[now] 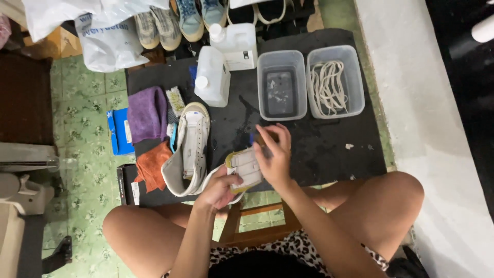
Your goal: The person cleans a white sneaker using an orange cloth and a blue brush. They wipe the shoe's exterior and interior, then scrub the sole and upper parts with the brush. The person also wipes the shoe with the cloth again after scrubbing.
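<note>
Shoe [242, 170] sits in my left hand [218, 188] grip while my right hand [275, 157] grips a brush [263, 140] against it, above the black mat [319, 149].

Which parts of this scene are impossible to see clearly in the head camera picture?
- Small brush: mostly hidden under the right hand.
- White high-top sneaker being held: partly covered by the left hand.
- Grey water tub: contents too murky.
- Pale shoes: cut off by the top edge.

Bare black mat [329, 149] lay open right of the hands, below two plastic tubs [309, 82]. To the left, a white high-top shoe [189, 149], cloths [149, 139] and white jugs [221, 62] crowded the way.
</note>
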